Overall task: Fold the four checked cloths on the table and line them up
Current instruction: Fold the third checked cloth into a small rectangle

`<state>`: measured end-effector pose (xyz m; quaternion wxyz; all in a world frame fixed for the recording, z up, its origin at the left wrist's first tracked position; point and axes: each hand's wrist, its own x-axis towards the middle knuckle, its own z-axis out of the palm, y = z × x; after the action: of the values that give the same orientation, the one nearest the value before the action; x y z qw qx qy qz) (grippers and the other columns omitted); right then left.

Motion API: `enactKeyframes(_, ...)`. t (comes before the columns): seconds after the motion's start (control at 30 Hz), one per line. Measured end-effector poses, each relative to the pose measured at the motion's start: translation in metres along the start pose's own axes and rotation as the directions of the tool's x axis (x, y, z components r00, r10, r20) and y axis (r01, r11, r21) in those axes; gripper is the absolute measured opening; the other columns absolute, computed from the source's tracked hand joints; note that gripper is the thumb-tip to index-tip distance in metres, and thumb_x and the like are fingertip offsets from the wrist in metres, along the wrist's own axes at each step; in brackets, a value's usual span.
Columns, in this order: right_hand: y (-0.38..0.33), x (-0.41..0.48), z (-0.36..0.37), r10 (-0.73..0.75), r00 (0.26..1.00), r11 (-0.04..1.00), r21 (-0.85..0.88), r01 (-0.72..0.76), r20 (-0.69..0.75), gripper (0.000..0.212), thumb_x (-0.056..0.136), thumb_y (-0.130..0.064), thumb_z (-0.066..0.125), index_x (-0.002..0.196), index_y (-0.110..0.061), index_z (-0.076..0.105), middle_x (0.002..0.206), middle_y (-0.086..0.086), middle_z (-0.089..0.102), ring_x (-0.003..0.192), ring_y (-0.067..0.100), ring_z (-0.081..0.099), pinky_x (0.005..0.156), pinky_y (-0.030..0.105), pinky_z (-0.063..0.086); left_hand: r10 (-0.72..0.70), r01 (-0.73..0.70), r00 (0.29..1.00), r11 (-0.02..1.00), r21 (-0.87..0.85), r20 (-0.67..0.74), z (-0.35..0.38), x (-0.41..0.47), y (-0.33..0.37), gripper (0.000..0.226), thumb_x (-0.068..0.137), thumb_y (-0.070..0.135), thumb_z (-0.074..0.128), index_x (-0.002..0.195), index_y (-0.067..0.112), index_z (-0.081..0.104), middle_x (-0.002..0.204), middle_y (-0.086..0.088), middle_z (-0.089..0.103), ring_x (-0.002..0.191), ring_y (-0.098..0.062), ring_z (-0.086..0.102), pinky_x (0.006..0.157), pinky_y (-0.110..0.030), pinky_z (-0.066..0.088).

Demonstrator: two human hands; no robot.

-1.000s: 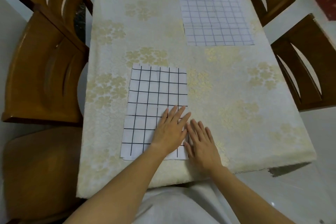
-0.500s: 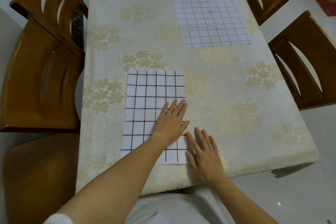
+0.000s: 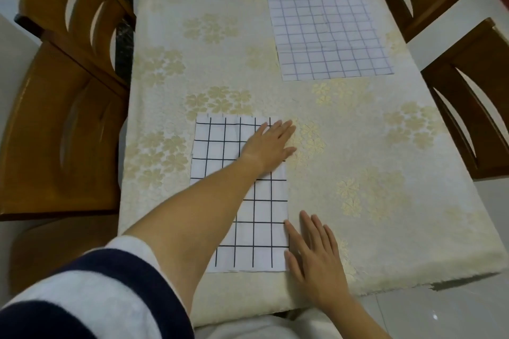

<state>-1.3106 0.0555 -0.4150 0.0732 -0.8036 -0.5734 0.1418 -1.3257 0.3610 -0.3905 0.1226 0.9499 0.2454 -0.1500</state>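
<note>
Black-checked cloth [image 3: 256, 217] under left hand [image 3: 268, 146]; chairs [image 3: 63, 107] flank table [image 3: 385, 201]

We see soft, even, rather dim light with a warm cast; shadows are faint. The tiled floor [image 3: 435, 314] shows small glints. Wide-angle bending curves the chairs [image 3: 63, 129] at the edges, and the near sleeve [image 3: 91, 297] looks blurred.
</note>
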Motion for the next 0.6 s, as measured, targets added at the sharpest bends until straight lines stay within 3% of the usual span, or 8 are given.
enactKeyframes(0.1,-0.001,0.0,0.0,-0.007,1.0,1.0,-0.002,0.007,-0.022,0.06,0.102,-0.047,0.041,0.158,-0.035,0.025,0.168,0.003,0.017,0.155,0.026,0.013,0.124,0.047,0.012,0.04,-0.039,0.999,0.999,-0.021,0.03,-0.012,0.016,-0.015,0.068,0.108,0.054,0.016,0.163,0.021,-0.007,0.17,0.005,-0.013,0.157,-0.015,-0.008,0.128,-0.042,0.0)
enactKeyframes(0.17,-0.005,0.004,-0.003,0.04,0.997,0.999,0.008,-0.04,-0.059,0.059,0.1,-0.052,0.044,0.154,-0.029,0.038,0.16,0.005,0.034,0.148,0.027,0.031,0.118,0.048,0.027,0.069,-0.068,0.997,0.996,-0.053,0.02,-0.018,0.02,-0.019,0.074,0.105,0.06,0.023,0.164,0.02,0.002,0.171,0.004,-0.005,0.157,-0.016,-0.002,0.128,-0.043,0.001)
enactKeyframes(0.23,-0.012,0.016,-0.009,0.176,0.975,0.984,0.056,-0.169,-0.138,0.057,0.094,-0.058,0.048,0.137,-0.02,0.056,0.134,0.007,0.055,0.121,0.027,0.052,0.098,0.043,0.046,0.143,-0.147,0.988,0.987,-0.064,-0.058,-0.027,0.02,-0.018,0.08,0.098,0.068,0.036,0.16,0.02,0.024,0.17,0.0,0.016,0.156,-0.019,0.014,0.128,-0.042,0.007)
enactKeyframes(0.3,-0.02,0.034,-0.017,0.32,0.929,0.944,0.138,-0.298,-0.184,0.047,0.092,-0.058,0.055,0.116,-0.019,0.063,0.109,0.003,0.059,0.097,0.025,0.055,0.079,0.036,0.044,0.283,-0.29,0.954,0.955,-0.067,-0.1,-0.036,0.015,-0.012,0.074,0.088,0.073,0.052,0.141,0.022,0.054,0.15,0.001,0.049,0.14,-0.021,0.042,0.121,-0.041,0.026)
enactKeyframes(0.33,-0.022,0.044,-0.021,0.374,0.912,0.921,0.177,-0.346,-0.169,0.043,0.091,-0.057,0.06,0.111,-0.02,0.064,0.104,0.002,0.06,0.093,0.023,0.055,0.077,0.034,0.04,0.372,-0.374,0.925,0.927,-0.019,-0.079,-0.039,0.013,-0.009,0.069,0.083,0.075,0.057,0.128,0.024,0.062,0.136,0.003,0.059,0.128,-0.021,0.051,0.112,-0.038,0.035)
enactKeyframes(0.43,-0.027,0.076,-0.03,0.477,0.878,0.858,0.235,-0.457,-0.035,0.041,0.092,-0.058,0.059,0.11,-0.022,0.065,0.104,-0.003,0.063,0.097,0.019,0.054,0.082,0.034,0.037,0.497,-0.502,0.865,0.856,0.128,0.068,-0.04,0.005,-0.001,0.064,0.076,0.08,0.061,0.115,0.029,0.065,0.118,0.006,0.061,0.111,-0.018,0.051,0.094,-0.032,0.04)
enactKeyframes(0.6,-0.032,0.117,-0.034,0.486,0.872,0.842,0.237,-0.484,0.054,0.031,0.094,-0.055,0.058,0.1,-0.027,0.069,0.095,-0.009,0.071,0.096,0.019,0.063,0.083,0.038,0.041,0.447,-0.487,0.867,0.853,0.189,0.219,-0.04,0.003,0.006,0.05,0.072,0.072,0.073,0.105,0.036,0.063,0.115,0.009,0.055,0.114,-0.017,0.044,0.101,-0.034,0.038)
